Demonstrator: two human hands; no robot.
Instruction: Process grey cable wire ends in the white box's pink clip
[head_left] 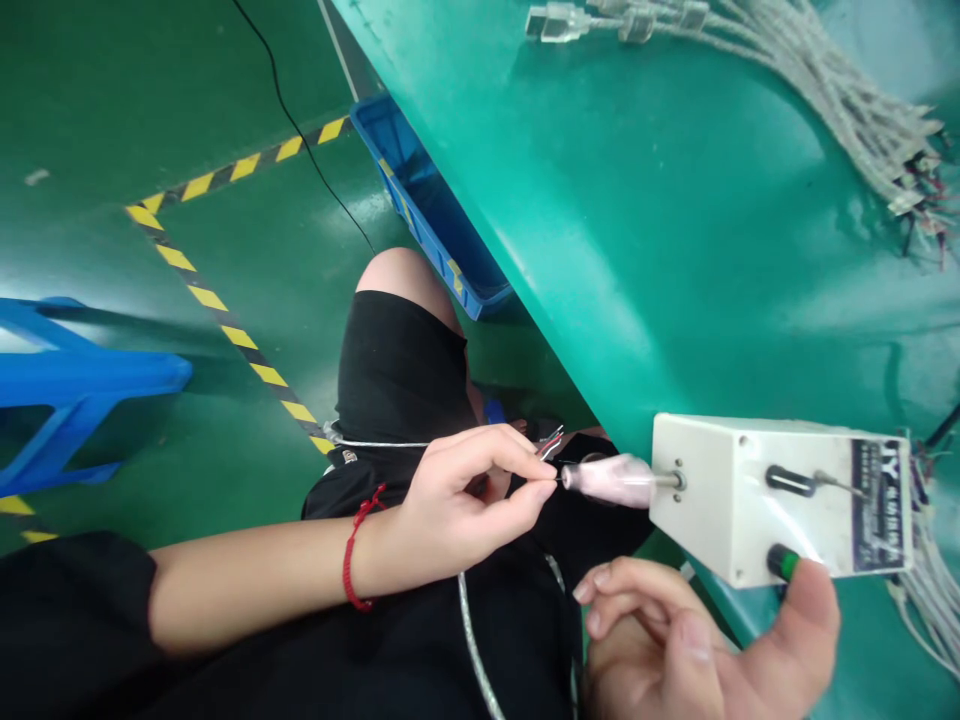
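My left hand [457, 500] pinches a thin wire [546, 478] by its tip, feeding it toward the pink nozzle [611, 480] at three o'clock. It feels light and floppy, so I hold close to the end. My right hand [712, 640], half curled and holding nothing, thumbs the green button [784, 563] of the white box [772, 500] at the counter [637, 220] edge.

This is a factory floor, at a wire assembly station. The floor [112, 120] is painted green and marked with yellow-and-black hazard tape [217, 310]. A green table [637, 230] carries a bundle of wires with plugs [825, 80] and a small white machine box [772, 500] at its edge. A blue plastic bin [427, 200] sits under the table, and a blue stool [67, 390] stands nearby.
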